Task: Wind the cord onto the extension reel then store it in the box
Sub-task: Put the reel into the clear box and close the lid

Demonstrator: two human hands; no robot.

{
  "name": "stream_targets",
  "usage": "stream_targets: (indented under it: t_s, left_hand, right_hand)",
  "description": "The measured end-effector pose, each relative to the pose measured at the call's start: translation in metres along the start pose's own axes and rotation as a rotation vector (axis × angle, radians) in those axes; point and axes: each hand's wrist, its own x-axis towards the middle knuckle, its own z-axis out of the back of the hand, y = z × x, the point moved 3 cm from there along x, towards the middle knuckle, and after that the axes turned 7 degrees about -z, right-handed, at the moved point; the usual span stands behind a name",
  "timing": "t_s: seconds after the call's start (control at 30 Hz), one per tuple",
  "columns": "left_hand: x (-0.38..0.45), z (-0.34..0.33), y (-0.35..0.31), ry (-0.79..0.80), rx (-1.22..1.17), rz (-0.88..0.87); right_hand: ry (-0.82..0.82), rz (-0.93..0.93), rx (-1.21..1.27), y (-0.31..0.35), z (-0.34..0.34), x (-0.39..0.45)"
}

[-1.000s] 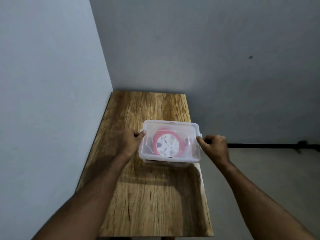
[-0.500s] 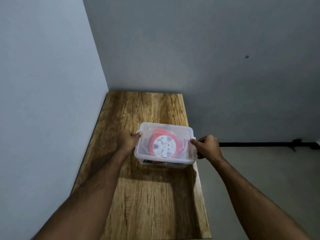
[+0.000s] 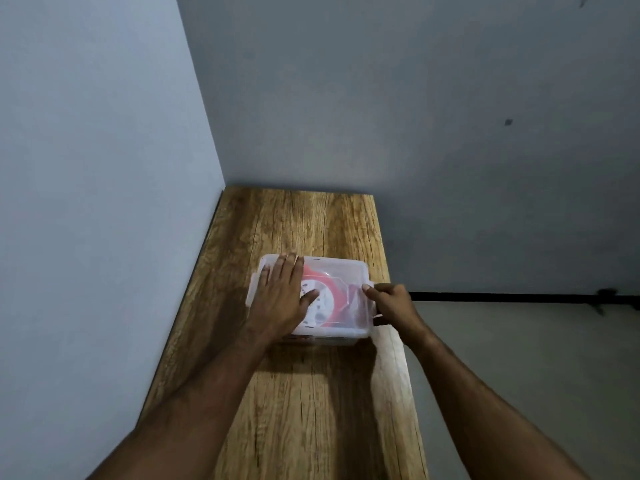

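Note:
A clear plastic box (image 3: 349, 271) with its lid on stands on the wooden table (image 3: 311, 393). Inside it lies the red extension reel (image 3: 329, 299) with its white socket face up, seen blurred through the lid. My left hand (image 3: 282, 292) lies flat on the lid's left half, fingers spread. My right hand (image 3: 391, 304) grips the box's right edge at the latch, thumb on the lid. No cord shows outside the box.
The table sits in a corner, with a pale wall (image 3: 104, 202) along its left side and a grey wall (image 3: 381, 98) behind it. To the right the table drops off to grey floor (image 3: 536, 375), where a black pipe (image 3: 502, 296) runs along the wall's base.
My left hand has left the box's left edge and now rests flat on top of the lid. My right hand stays at the right edge.

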Motion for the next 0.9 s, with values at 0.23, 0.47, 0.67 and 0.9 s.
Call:
stream_targets:
  t_s: [0.23, 0.47, 0.67, 0.9]
  left_hand:
    - [-0.008, -0.008, 0.007, 0.109, 0.054, 0.005]
    - [-0.007, -0.012, 0.007, 0.059, 0.038, 0.009]
    - [-0.008, -0.014, 0.009, 0.073, 0.044, 0.007]
    - [-0.011, -0.012, 0.007, 0.091, 0.053, -0.021]
  right_hand:
    - [0.115, -0.322, 0.229, 0.005, -0.002, 0.004]
    - [-0.430, 0.123, -0.471, 0.028, -0.013, -0.007]
    - [-0.504, 0.214, -0.676, 0.040, -0.021, -0.015]
    - [-0.211, 0.668, -1.139, 0.037, -0.077, -0.018]
